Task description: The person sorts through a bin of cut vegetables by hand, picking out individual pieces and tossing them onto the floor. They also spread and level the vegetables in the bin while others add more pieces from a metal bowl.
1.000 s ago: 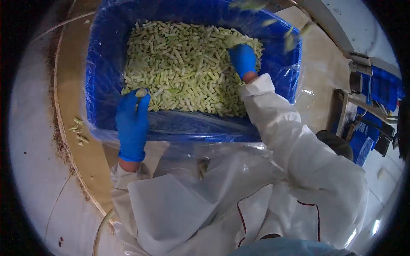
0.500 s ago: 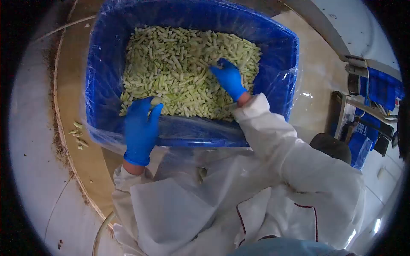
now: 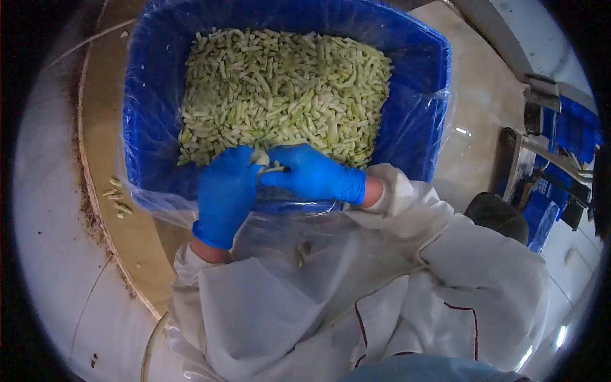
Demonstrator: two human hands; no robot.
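Left hand point(image 3: 224, 190) pinches a pale-green vegetable piece point(image 3: 259, 156) just left of frame centre; right hand point(image 3: 312, 172) curled immediately right of it. Can't tell its long axis or the right's grip.

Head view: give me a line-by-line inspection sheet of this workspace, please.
Surface: tan board with a rough, brown-stained edge.
Job's things: rectangular blue plastic bin, lined with clear plastic film, holding short pale green cut vegetable pieces.
Clutter: a few loose pale green scraps on the board, left of the bin.
Hands: blue-gloved left hand pinches a small pale piece; blue-gloved right hand meets it, its grip unclear.
Cables: none certain; one pale curved hose-like strip, lower left.
Surroundings: white tiled floor; blue plastic items, right.
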